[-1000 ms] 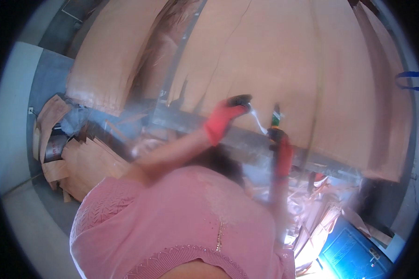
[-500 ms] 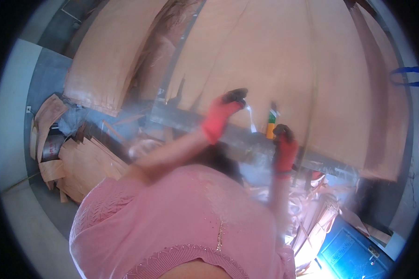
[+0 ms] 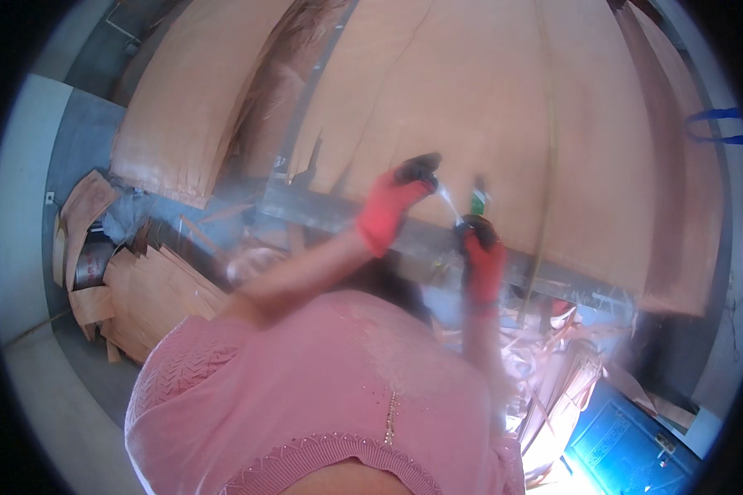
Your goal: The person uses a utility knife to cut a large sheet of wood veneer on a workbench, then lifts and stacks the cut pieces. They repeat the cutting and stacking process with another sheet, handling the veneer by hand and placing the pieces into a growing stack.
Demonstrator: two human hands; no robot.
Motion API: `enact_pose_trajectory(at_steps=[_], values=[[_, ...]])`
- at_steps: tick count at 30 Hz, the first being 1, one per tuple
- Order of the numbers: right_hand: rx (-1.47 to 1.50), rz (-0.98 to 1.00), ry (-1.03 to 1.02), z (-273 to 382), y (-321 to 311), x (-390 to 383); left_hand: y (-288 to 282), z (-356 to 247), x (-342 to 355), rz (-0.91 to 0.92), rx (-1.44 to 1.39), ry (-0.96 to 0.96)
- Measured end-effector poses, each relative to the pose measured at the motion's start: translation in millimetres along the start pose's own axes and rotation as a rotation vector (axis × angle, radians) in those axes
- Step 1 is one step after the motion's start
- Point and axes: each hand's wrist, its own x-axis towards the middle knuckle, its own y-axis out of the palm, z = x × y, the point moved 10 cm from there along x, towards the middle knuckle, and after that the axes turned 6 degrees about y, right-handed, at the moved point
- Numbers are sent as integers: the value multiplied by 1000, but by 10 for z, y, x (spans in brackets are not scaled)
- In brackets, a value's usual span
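Observation:
My left hand [image 3: 395, 202], in a red glove with black fingers, is closed in a pinch over the near part of a large wood veneer sheet [image 3: 454, 91]. From its fingertips a thin whitish strip [image 3: 447, 202] runs down to the right. My right hand [image 3: 483, 260], gloved the same way, is closed at the strip's lower end; its fingers are slightly blurred. Just beyond it, a tool with a green section [image 3: 478, 200] lies on the veneer, its nearer part hidden by the hand.
Another stack of veneer [image 3: 198, 91] lies at the left. Torn veneer pieces [image 3: 157, 297] lean beside a metal can [image 3: 93, 262]. Scraps [image 3: 557, 355] heap below the table's metal edge [image 3: 330, 210]. A blue box [image 3: 631, 445] stands at the lower right, a blue strap [image 3: 718, 125] at the far right.
My right hand has moved left and slightly up to the strip's lower end, now covering the tool's orange part. My left hand stays nearly in place, with the strip slanting more to the right.

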Motion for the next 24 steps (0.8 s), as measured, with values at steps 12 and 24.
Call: enact_pose_trajectory(at_steps=[12, 24], values=[[-554, -189, -347, 669, -167, -67, 88, -11, -80, -30, 215, 133], [-263, -197, -213, 258, -333, 65, 357, 894, -461, 148, -148, -409]])
